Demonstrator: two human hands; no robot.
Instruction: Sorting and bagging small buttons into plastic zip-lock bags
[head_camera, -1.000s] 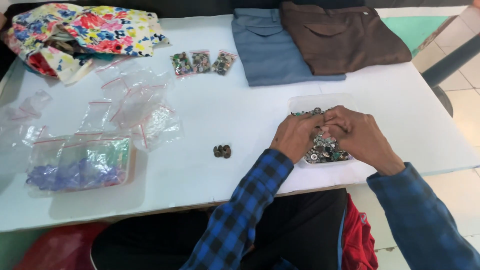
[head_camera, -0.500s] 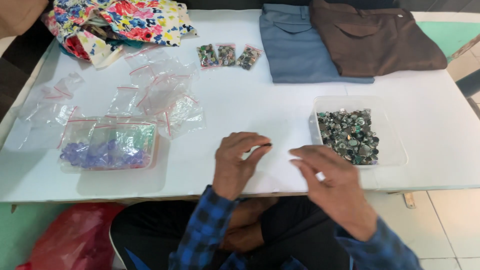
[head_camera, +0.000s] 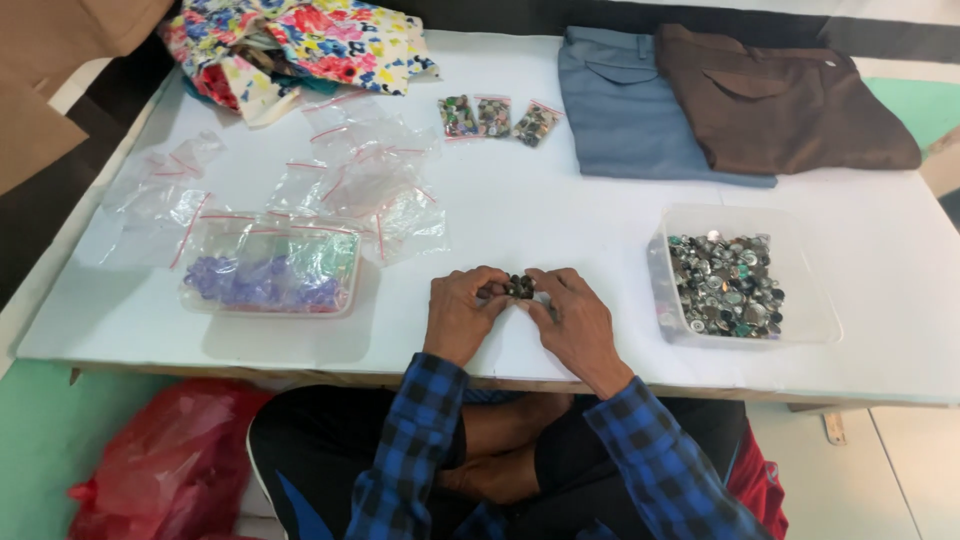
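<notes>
My left hand (head_camera: 462, 314) and my right hand (head_camera: 572, 322) rest side by side on the white table (head_camera: 520, 215), near its front edge. Their fingertips meet around a small dark cluster of buttons (head_camera: 519, 287), which both hands pinch. To the right stands a clear plastic tub (head_camera: 745, 282) filled with several dark and silvery buttons. Both sleeves are blue and black plaid.
A clear tub of purple and green pieces (head_camera: 272, 278) sits left, with empty zip bags (head_camera: 345, 185) behind it. Three filled small bags (head_camera: 497, 117) lie farther back. Floral cloth (head_camera: 300, 45), blue trousers (head_camera: 625, 110) and brown trousers (head_camera: 780, 100) lie at the back. A red bag (head_camera: 165, 465) is below.
My hands left the button tub on the right, came back across the table, and now close together on the small cluster of buttons at the front middle.
</notes>
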